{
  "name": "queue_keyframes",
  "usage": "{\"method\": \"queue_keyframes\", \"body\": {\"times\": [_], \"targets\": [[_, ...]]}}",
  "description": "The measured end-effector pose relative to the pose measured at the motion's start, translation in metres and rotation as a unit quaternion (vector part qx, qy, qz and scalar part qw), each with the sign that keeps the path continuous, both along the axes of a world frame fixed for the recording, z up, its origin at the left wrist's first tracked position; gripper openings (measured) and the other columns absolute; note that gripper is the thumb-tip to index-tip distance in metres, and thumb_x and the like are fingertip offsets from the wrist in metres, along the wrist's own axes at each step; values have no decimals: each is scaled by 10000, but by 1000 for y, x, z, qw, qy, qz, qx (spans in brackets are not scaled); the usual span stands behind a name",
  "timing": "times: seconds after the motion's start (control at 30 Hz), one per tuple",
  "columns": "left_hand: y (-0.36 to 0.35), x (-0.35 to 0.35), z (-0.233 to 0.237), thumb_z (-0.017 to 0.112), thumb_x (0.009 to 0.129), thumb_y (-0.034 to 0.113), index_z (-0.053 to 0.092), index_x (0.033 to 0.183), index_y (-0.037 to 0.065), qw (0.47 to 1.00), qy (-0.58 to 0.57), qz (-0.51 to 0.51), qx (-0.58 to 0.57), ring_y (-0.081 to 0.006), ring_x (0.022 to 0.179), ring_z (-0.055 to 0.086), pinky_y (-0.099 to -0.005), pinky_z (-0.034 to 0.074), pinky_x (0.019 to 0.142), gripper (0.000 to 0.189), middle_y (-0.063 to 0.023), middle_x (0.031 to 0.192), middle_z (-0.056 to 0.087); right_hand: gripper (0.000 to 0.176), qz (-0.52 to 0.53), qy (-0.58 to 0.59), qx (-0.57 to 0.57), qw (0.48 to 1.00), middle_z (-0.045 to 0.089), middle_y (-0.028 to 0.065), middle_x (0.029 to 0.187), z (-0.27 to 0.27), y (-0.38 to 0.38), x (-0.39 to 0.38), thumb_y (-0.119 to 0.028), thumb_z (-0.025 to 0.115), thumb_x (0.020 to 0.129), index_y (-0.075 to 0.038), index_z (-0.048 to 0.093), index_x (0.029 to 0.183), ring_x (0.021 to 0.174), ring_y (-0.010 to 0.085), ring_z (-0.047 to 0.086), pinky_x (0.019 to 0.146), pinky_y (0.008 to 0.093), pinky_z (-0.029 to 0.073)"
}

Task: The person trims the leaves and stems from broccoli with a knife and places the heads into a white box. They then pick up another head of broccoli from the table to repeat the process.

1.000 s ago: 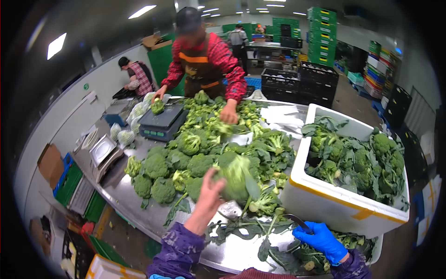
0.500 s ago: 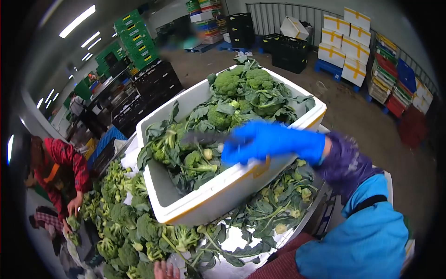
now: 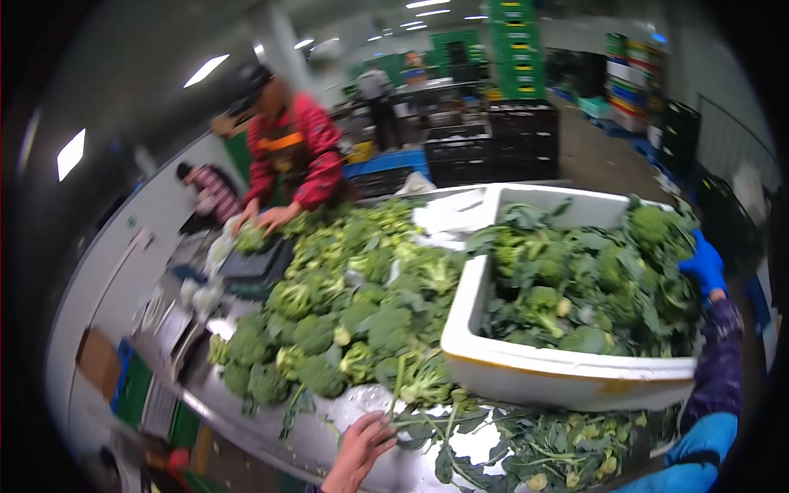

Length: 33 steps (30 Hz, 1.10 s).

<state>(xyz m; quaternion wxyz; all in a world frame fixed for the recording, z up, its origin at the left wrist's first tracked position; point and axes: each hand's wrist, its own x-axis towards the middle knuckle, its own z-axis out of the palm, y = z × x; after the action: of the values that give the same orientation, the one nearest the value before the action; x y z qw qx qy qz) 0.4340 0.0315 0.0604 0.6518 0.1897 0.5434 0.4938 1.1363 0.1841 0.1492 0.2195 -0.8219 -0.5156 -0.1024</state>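
My bare left hand point(image 3: 362, 448) is over the metal table near a broccoli stalk, fingers loosely bent and apart, with nothing visible in it. My right hand point(image 3: 705, 261), in a blue glove, is at the right side of a white foam box point(image 3: 567, 363), against a broccoli head point(image 3: 653, 226). Its fingers are partly hidden by leaves and blurred; no knife shows there. Leafy broccoli fills much of the box. Left of it lies a heap of trimmed broccoli point(image 3: 316, 333). Cut leaves and stalks point(image 3: 559, 448) lie in front of the box.
Across the table point(image 3: 255, 427), a person in a red checked top point(image 3: 308, 156) handles broccoli beside a dark crate point(image 3: 251, 267). Black crates point(image 3: 526, 140) and stacked green crates point(image 3: 516, 49) stand behind. Other people are farther back.
The view has swung left. My right hand, earlier above the box with what looks like a dark knife, is now at its right side. More of my left hand shows.
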Motion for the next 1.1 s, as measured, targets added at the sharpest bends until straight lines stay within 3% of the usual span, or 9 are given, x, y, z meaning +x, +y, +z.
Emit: {"method": "queue_keyframes", "body": {"times": [0.27,0.5,0.63,0.73,0.87,0.9,1.0,1.03,1.1], "targets": [[-7,5,4,574,848,125,455,1170,8,999,-28,-21,3,-214,951,547,-386,463,845,362,-89,1080,531,991,-100,-155,-8,983,525,172,1102,27,2,-1,-258,776,538,-224,240,1372,896,374,582,736,435,491],[-8,17,16,528,887,162,417,1249,44,987,-95,-101,85,-185,1000,538,-310,472,838,397,-91,1181,495,853,384,106,184,899,435,108,1312,122,-36,-182,66,682,571,-42,333,1341,1177,195,441,989,306,358],[-13,28,40,534,889,249,245,1359,82,946,-196,-211,151,-217,1065,500,-402,441,906,576,-145,1275,404,820,480,178,81,855,489,120,1257,144,-106,-354,9,728,531,-27,407,1285,1139,199,490,961,308,396],[-24,33,52,523,891,337,108,1402,231,896,-328,-249,165,-286,1180,382,-494,385,937,667,-192,1354,268,830,567,55,36,821,521,143,1198,131,-130,-431,-66,774,519,-54,425,1271,1039,263,566,872,320,464],[-33,26,4,467,905,292,259,1361,185,834,-507,-177,129,-256,1214,382,-482,362,978,513,-59,1364,350,882,561,16,-111,820,420,163,1283,77,-153,-501,-278,792,568,-169,363,1331,989,337,567,734,350,506],[-35,23,0,428,920,306,320,1329,143,932,-332,-58,135,-236,1191,411,-419,352,1000,454,-58,1325,408,885,550,13,-129,825,392,159,1307,61,-157,-510,-319,782,586,-194,344,1344,991,339,561,706,351,507],[-39,2,-1,350,936,402,371,1280,74,952,-304,-42,20,-244,1133,449,-415,377,945,476,-109,1269,445,842,631,275,-93,720,417,151,1310,25,-152,-512,-238,774,639,-155,337,1354,930,226,588,653,268,486],[-40,-17,-40,369,928,416,400,1255,72,852,-493,-138,112,-243,1103,460,-414,393,902,476,-108,1250,459,763,594,359,-105,712,437,128,1305,22,-154,-510,-169,759,678,-113,371,1332,938,154,553,647,230,462],[-52,-8,-19,444,905,404,417,1245,62,931,-365,14,-5,-229,1052,499,-380,432,852,483,-115,1198,498,681,464,560,-137,673,460,81,1283,10,-155,-505,-124,737,709,-86,408,1304,968,115,518,631,208,440]]}}
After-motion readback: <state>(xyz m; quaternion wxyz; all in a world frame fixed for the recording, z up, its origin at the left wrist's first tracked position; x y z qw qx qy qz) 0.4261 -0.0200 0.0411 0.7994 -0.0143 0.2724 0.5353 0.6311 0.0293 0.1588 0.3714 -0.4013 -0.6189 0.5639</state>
